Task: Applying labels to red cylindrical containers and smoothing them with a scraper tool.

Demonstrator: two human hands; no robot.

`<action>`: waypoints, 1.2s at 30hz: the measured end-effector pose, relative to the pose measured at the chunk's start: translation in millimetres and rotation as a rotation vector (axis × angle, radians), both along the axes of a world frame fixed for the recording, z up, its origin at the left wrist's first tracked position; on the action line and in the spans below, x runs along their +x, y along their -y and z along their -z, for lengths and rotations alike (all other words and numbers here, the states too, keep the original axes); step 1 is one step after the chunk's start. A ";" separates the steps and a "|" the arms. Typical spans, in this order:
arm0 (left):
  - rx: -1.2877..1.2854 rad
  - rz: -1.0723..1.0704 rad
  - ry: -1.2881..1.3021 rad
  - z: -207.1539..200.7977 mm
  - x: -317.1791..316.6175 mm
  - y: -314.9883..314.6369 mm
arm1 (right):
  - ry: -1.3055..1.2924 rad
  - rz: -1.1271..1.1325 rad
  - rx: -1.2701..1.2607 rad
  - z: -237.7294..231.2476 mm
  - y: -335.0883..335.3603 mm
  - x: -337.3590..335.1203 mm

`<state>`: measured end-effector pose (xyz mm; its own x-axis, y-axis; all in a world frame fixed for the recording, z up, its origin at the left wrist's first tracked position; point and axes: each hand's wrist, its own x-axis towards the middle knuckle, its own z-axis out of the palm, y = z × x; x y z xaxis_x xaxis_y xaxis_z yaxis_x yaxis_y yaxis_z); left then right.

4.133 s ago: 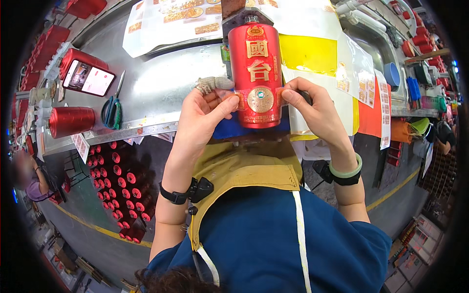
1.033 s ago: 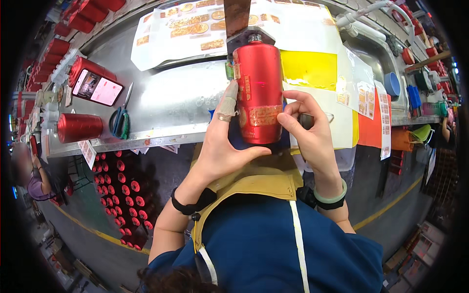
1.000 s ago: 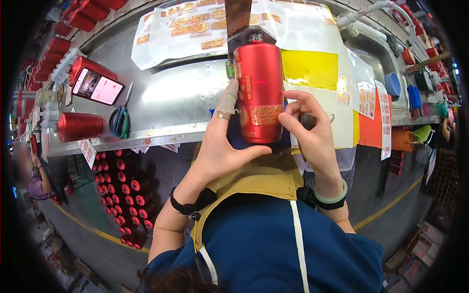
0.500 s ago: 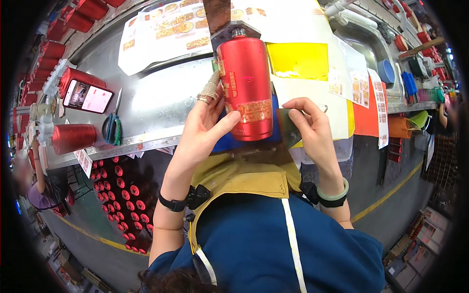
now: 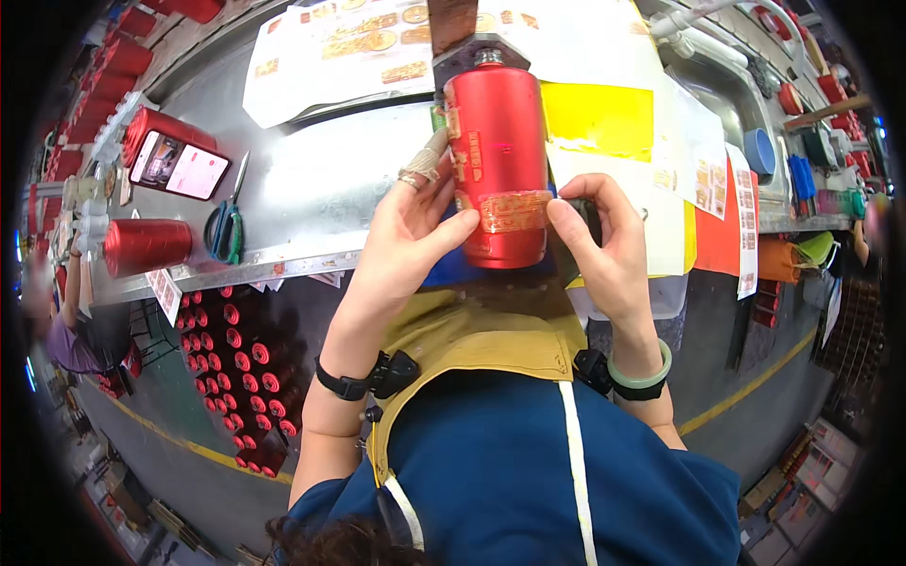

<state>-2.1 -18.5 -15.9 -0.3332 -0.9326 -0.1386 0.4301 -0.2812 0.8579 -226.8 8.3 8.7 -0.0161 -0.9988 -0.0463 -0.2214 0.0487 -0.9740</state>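
Red bottle: it sits at upper centre of the frame, neck (image 5: 488, 58) toward the top edge, a gold strip (image 5: 512, 213) running across its lower part.
Left hand (image 5: 408, 241): thumb and forefinger spread apart, cupping the bottle's left side; the thumb tip lies near the strip's left end, and a pale wrap covers the forefinger.
Right hand (image 5: 613, 247): fingers curled, pinching a dark piece (image 5: 589, 226); the thumb tip meets the strip's right end, though how firmly is hard to tell.
Since half a second ago: the right thumb has come in to the strip.
Since four seconds ago: the bottle has turned, its round gold seal gone from the front.
Left of frame: scissors (image 5: 222, 232) and a phone (image 5: 179, 164) on the metal table (image 5: 311, 189).
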 end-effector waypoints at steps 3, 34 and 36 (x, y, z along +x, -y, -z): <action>0.016 -0.008 -0.031 -4.7 -2.8 -0.2 | 0.033 0.033 0.016 -2.7 1.1 6.9; -0.004 -0.038 0.018 0.5 -0.8 -0.1 | -0.052 0.056 -0.014 -2.9 1.8 6.7; -0.018 -0.030 0.018 -0.2 -0.9 -0.1 | -0.074 0.054 -0.009 -4.4 1.9 6.7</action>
<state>-3.0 -18.4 -15.7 -0.3026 -0.9446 -0.1273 0.4225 -0.2526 0.8704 -220.1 6.4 13.1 -0.0732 -0.9967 -0.0336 -0.2896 0.0535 -0.9556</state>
